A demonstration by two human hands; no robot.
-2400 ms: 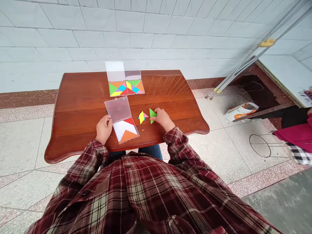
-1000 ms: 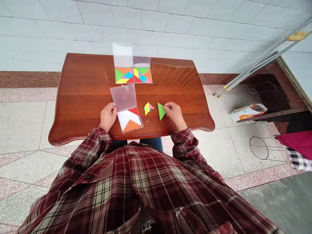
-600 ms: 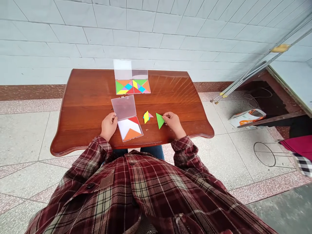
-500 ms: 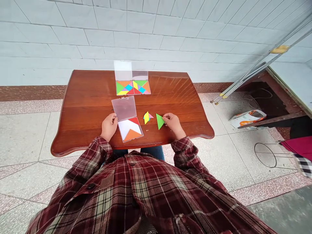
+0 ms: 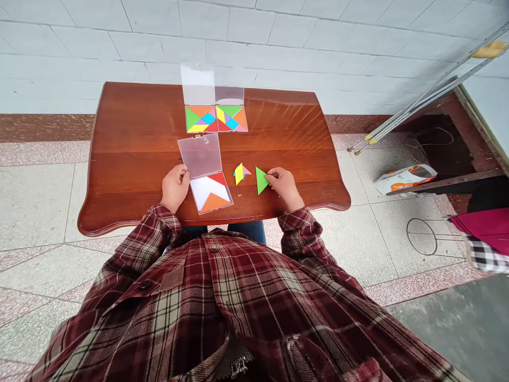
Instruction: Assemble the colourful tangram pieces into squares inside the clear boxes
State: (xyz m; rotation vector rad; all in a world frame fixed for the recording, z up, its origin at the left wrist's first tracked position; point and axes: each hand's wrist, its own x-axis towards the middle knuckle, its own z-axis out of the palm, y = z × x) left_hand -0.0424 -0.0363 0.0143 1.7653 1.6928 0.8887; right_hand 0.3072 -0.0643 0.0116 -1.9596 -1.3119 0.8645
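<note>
Between the thumb and fingers of my right hand (image 5: pixel 284 187) is a green tangram triangle (image 5: pixel 261 181), over the table to the right of a small pile of pieces. My left hand (image 5: pixel 174 190) is closed at the left edge of an open tangram box (image 5: pixel 194 192), its fingertips by the clear lid (image 5: pixel 201 155). Inside that box lie an orange triangle (image 5: pixel 215 202) and a red triangle (image 5: pixel 219 179) on a white base. The pile, between box and triangle, has a yellow parallelogram (image 5: pixel 239 173) on top, with pink and blue pieces partly hidden under it.
Two filled tangram boxes, a left one (image 5: pixel 201 119) and a right one (image 5: pixel 231 118), stand open at the back of the brown wooden table (image 5: pixel 131 138). A tiled wall (image 5: pixel 254 53) rises behind. Crutches (image 5: pixel 401 114) and a white bag (image 5: pixel 405 179) are off to the right.
The camera view has tilted, so the table sits higher in the picture. Both hands keep nearly the same places; the green triangle is still in my right hand, turned slightly.
</note>
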